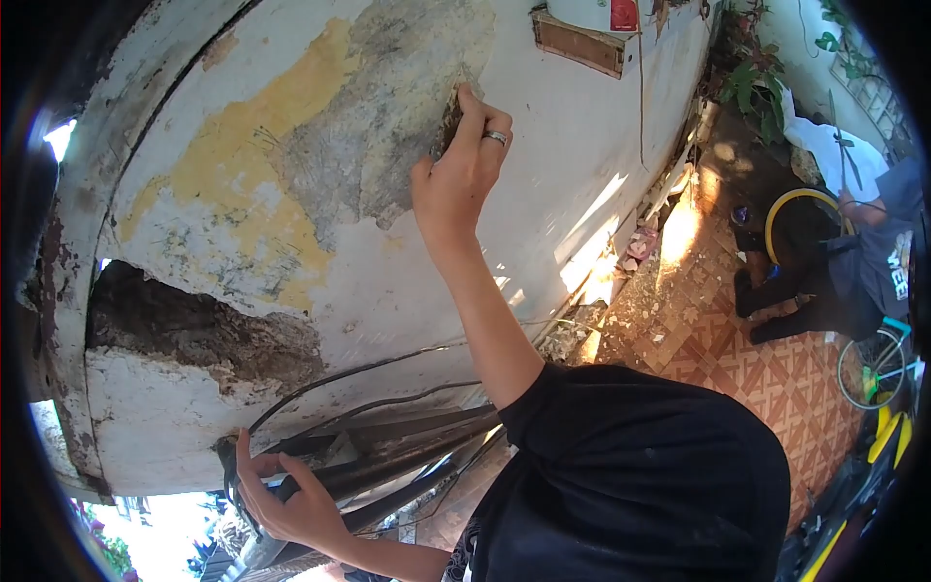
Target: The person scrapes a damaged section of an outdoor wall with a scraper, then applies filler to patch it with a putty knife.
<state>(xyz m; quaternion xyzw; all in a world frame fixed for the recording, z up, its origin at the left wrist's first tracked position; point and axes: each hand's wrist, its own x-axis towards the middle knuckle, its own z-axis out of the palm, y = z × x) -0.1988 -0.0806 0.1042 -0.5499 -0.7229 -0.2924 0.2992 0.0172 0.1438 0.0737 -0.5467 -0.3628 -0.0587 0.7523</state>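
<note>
White wall gets scraped by a hand with a ring.

White paint is peeling off the wall [543, 175], with yellow and grey patches just left of the right hand [458, 179]. That hand pinches a small scraper [450, 121] flat against the wall, right at its fingertips. Far below it, the left hand [281, 500] grips dark cables [388, 466] tightly. A person [853, 262] crouches well off to the right.

Underfoot, an orange-and-brown patterned tile floor [776, 378], sunlit in patches. Scattered along the base of the peeling white plastered wall [543, 194]: pale rubble and plaster chips [635, 247]. Further out, resting on the tiles, a black tyre with a yellow rim [790, 209].
</note>
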